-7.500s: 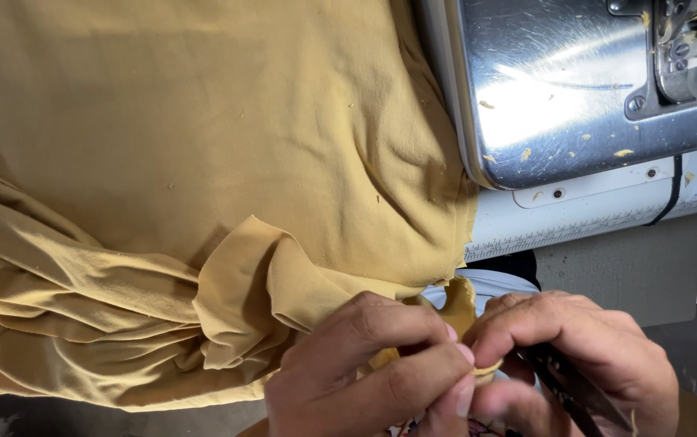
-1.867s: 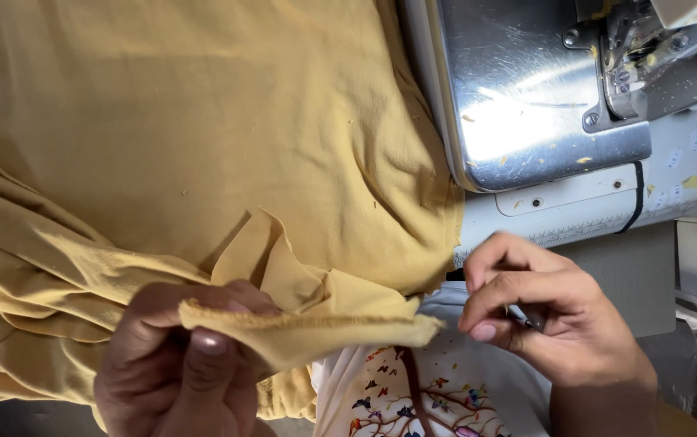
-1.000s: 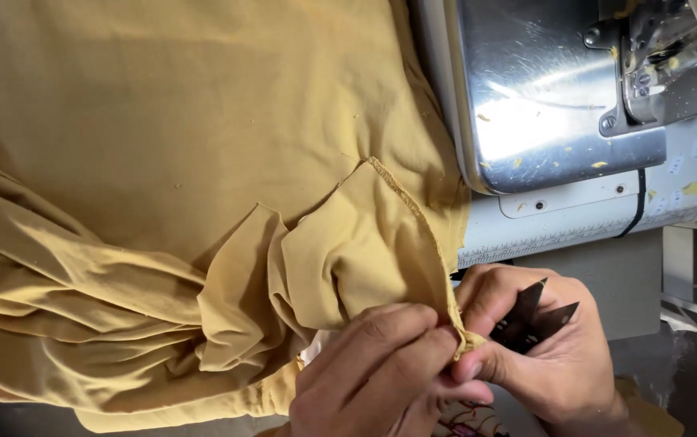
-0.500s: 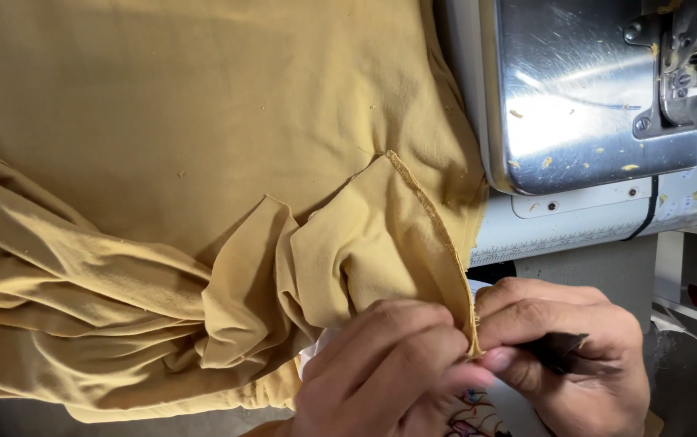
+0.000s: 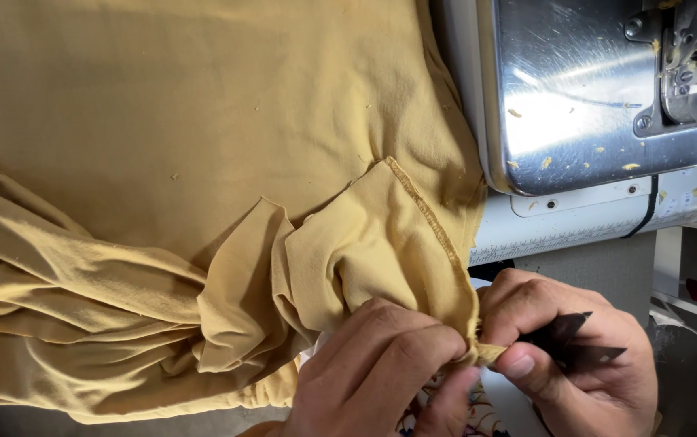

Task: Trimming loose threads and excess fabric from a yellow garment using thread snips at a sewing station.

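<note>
Head view shows both hands low in the picture, meeting at one corner of a mustard-yellow fabric point(image 5: 203, 162) that spreads up and to the left over the tabletop. The left hand point(image 5: 381, 372) pinches the fabric just beside a stitched seam point(image 5: 429, 218), fingers clenched on the cloth. The seam's long axis runs diagonally from the upper left down to the pinch point. The right hand point(image 5: 575, 356) grips the corner tip between thumb and forefinger and also holds small dark thread snips point(image 5: 575, 340), blades pointing right, away from the seam. A sewing machine point(image 5: 591, 97) sits at the upper right.
</note>
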